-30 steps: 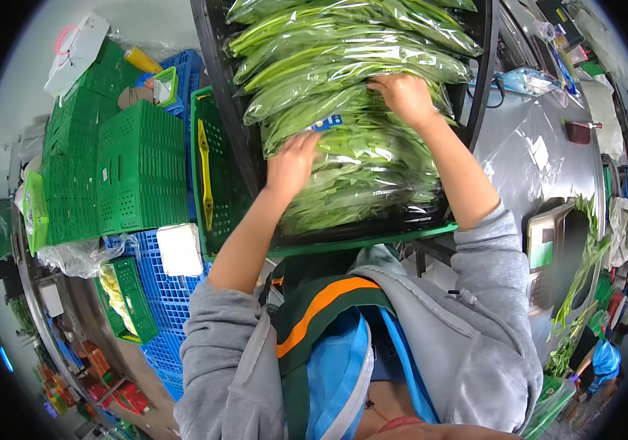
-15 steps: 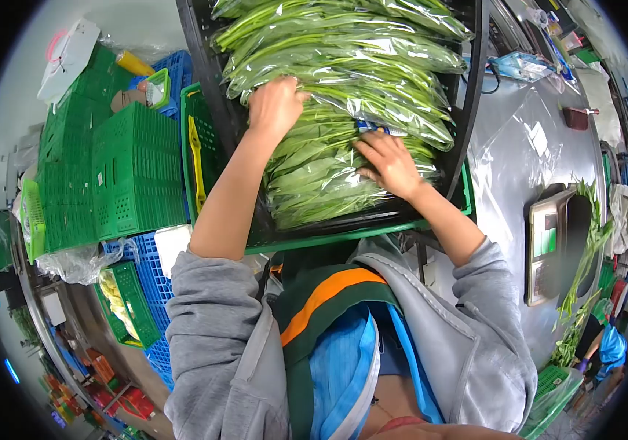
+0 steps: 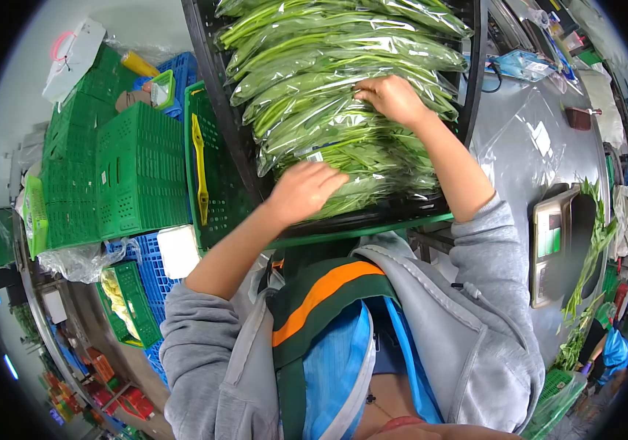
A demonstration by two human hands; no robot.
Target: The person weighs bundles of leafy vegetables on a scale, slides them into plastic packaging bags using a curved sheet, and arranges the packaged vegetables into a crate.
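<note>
A black crate (image 3: pixel 215 95) holds several clear plastic bags of long-stemmed leafy greens (image 3: pixel 329 51), lying in overlapping rows. My right hand (image 3: pixel 393 99) is over the middle rows, its fingers curled and pinching the film of one bag of leafy greens (image 3: pixel 314 110). Lower down, my left hand (image 3: pixel 305 192) lies over the left end of the nearest bag (image 3: pixel 373 165), with fingers stretched out and fairly close together. Part of a label shows just above that hand. The palm hides what lies directly beneath it.
Under the black crate is a green crate (image 3: pixel 207 213) with a yellow handle (image 3: pixel 199 169). Stacked green crates (image 3: pixel 138 176) stand at the left. On the right, a metal table (image 3: pixel 505 169) carries a scale (image 3: pixel 549 249), loose green stems (image 3: pixel 585 271) and plastic film.
My left hand has moved from the upper left rows toward me. My right hand has gone from the near bags up to the middle rows. The near bags have shifted.
</note>
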